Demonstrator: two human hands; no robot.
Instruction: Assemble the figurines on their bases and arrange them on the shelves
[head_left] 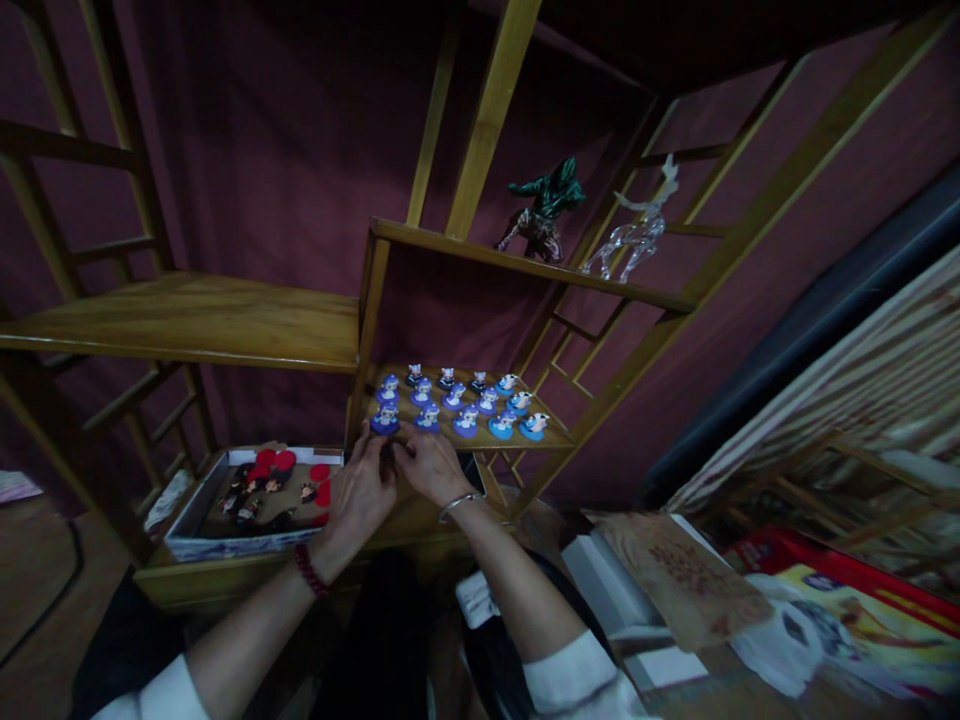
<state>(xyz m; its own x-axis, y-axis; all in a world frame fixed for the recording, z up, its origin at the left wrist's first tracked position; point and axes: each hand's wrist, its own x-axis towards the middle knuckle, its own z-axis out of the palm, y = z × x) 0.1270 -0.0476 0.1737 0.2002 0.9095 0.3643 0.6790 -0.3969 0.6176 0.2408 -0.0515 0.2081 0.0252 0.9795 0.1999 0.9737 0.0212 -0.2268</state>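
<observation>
My left hand (364,484), below a red bead bracelet (310,572), is closed at the front edge of the small shelf. Close beside it is my right hand (432,464), its fingers bent inward and a silver bangle (459,505) round the wrist. The fingertips of both meet around a small dark spot; what they hold there is hidden. Just beyond them, figurines on purple and blue round bases stand in rows, among them a purple figurine (385,418) nearest my left fingers. Behind are small dark-based figurines (448,378), and penguin-like figurines (534,426) stand on the right.
On the left, a shallow box (225,540) holds several dark figurines and red discs (283,460). A green hooded statue (551,205) and a clear deer figure (637,235) stand on the upper shelf (480,248). Cardboard (675,570) and a plastic bag (780,635) lie at lower right.
</observation>
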